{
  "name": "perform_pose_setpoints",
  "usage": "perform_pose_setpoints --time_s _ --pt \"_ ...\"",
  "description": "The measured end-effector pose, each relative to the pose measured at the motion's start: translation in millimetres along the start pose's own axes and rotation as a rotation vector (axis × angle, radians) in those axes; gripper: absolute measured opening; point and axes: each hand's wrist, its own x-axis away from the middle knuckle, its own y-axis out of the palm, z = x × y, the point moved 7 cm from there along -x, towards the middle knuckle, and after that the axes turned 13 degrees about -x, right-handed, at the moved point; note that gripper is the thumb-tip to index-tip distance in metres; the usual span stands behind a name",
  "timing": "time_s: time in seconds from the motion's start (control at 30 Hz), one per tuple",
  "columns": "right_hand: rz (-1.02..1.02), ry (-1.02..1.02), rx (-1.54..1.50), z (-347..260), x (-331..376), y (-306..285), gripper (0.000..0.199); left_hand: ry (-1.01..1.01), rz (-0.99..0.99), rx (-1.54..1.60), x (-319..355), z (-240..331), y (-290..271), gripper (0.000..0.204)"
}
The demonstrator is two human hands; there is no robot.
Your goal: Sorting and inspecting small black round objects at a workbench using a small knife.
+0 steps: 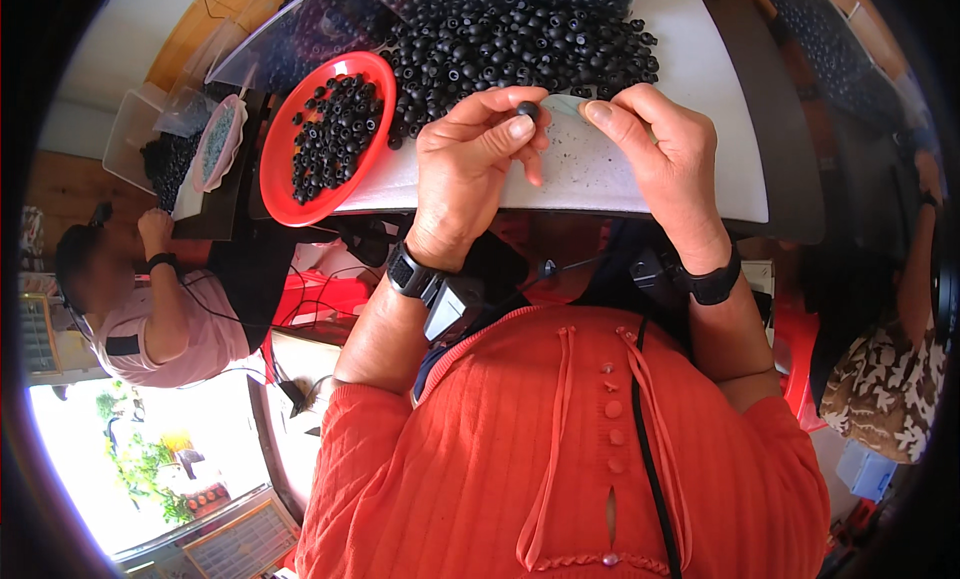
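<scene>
Between the thumb and fingers of my left hand (462,157) is a small round black bead-like piece (528,110). My right hand (672,151) pinches a thin, flat, pale blade-like tool (563,104) whose tip points at the black piece; whether they touch, I cannot tell. Just beyond my hands spreads a big pile of the same black pieces (500,39), many showing a round hole. To the left of my left hand, a red plastic plate (386,119) holds more of them and overhangs the table's near edge.
Dark crumbs dot the white tabletop (600,174) below my hands. A clear plastic sheet (275,39) stands at the far left. A person in a pale shirt (170,319) works on the left beside a pink-rimmed dish (220,144). Another person's arm (918,249) shows at right.
</scene>
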Motion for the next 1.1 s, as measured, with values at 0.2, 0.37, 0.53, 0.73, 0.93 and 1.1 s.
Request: perform_pose_setpoints --time_s 0.2,0.37,0.53,0.73,0.93,1.1 --pt "-0.020 0.010 0.015 -0.8 -0.4 0.2 0.030 0.065 0.016 -0.063 2.5 2.8 2.7 0.029" --pt "-0.040 0.026 0.020 1.5 0.7 1.5 0.031 0.089 -0.005 -0.103 3.6 2.3 2.9 0.029" --pt "-0.047 0.012 0.035 0.9 0.6 1.8 0.032 0.085 -0.011 -0.108 4.5 2.8 3.6 0.029" --pt "-0.058 0.017 0.052 0.8 0.2 1.6 0.033 0.089 -0.021 -0.093 4.4 3.7 4.6 0.028" --pt "-0.067 0.014 0.047 1.0 0.0 2.3 0.034 0.089 -0.011 -0.100 4.7 4.8 5.2 0.029" --pt "-0.080 0.005 0.053 1.1 0.3 2.6 0.033 0.098 -0.017 -0.085 4.2 4.4 5.0 0.029"
